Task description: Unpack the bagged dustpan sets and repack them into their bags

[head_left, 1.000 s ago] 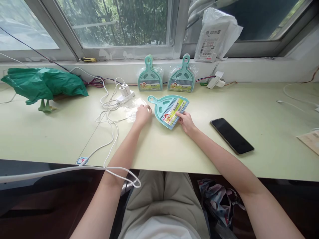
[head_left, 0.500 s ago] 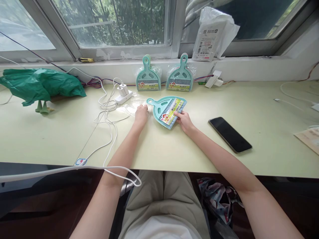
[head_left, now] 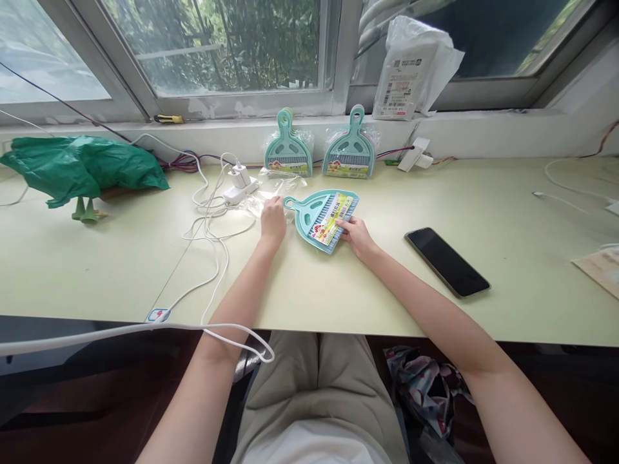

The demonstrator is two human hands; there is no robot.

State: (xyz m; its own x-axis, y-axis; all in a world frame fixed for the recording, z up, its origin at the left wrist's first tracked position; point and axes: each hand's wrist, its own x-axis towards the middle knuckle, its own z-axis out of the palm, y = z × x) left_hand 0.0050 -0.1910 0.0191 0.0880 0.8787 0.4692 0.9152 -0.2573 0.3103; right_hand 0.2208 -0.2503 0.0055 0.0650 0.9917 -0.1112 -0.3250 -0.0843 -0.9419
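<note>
A mint-green dustpan with a small brush (head_left: 313, 219) and a bright paper label is tilted above the table, its handle pointing left. My right hand (head_left: 358, 237) grips its wide lower edge, thumb over the label. Close to the handle's end, my left hand (head_left: 273, 220) is closed on a crumpled clear plastic bag (head_left: 276, 185), which spreads out beyond the knuckles. The fingertips of that hand are partly hidden.
Two wrapped dustpan sets (head_left: 289, 145) (head_left: 350, 145) lean against the wall. White cables (head_left: 207, 219) and a power strip (head_left: 240, 191) lie left. A phone (head_left: 447, 261) rests right. A green plastic bag (head_left: 87, 164) sits far left.
The clear plastic now rises and bunches higher behind my left hand, which has shifted slightly. The dustpan set has moved a little left, still in my right hand.
</note>
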